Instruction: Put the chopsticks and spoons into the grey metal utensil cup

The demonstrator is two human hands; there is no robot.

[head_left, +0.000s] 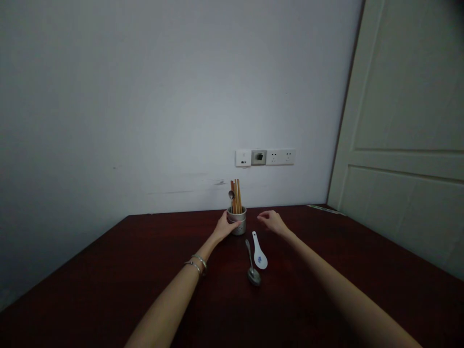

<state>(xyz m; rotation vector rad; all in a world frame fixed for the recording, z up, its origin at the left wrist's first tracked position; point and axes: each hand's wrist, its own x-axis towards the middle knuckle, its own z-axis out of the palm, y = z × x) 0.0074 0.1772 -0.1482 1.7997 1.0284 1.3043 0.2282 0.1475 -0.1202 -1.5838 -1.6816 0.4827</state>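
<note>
1. Cup (239,228) in metal stands upright toward the back of the table (145,270), with chopsticks (237,195) and a small spoon (231,195) standing in it.
2. We hold the cup with our left hand (225,227), thumb across its front and fingers round its left side; two bracelets (197,264) circle that wrist.
3. We have our right hand (272,222) over the table, right of the cup and apart from it, fingers bent and close together; we cannot tell whether the tips meet or pinch anything.
4. Between our forearms lie a white spoon (260,259) and, just left of it, a metal spoon (254,276), both bowls toward us.
5. Beyond, we see sockets (280,157) on the wall (163,96) and a door (409,121) at right.
</note>
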